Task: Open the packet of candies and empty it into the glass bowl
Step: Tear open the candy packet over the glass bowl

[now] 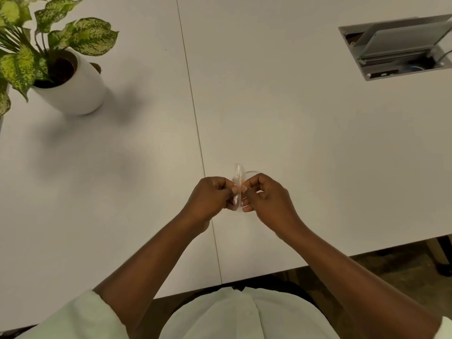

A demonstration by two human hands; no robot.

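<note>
Overhead, both hands met above the white counter (269, 133), close to its near edge. Left hand (210, 199) and right hand (266, 199) faced each other, fingers curled inward, thumbs and forefingers pinched on the two sides of a small clear packet (237, 184). Each grip was closed on the packet, one from either side, knuckles nearly touching.

Packet stood roughly upright between the fingertips, seen edge-on, its top strip poking up past the knuckles. Plastic was see-through; contents too small and blurred to make out. Whether it was torn yet, could not tell.

Thin pale curve (253, 172) showed just behind the right hand, low against the counter; possibly a glass rim, but too little of it visible to say.

Seam line (193, 106) ran down the counter from far edge to near edge, passing just left of the left hand.

Far left: potted plant (71, 77) in a white pot, speckled green leaves spreading over the corner, well apart from the hands.

Far right: cable hatch (401, 47) sunk in the counter, grey lid propped open, also well apart.

Pale green sleeves and shirt (244, 316) filled the bottom of the view; forearms bare.
</note>
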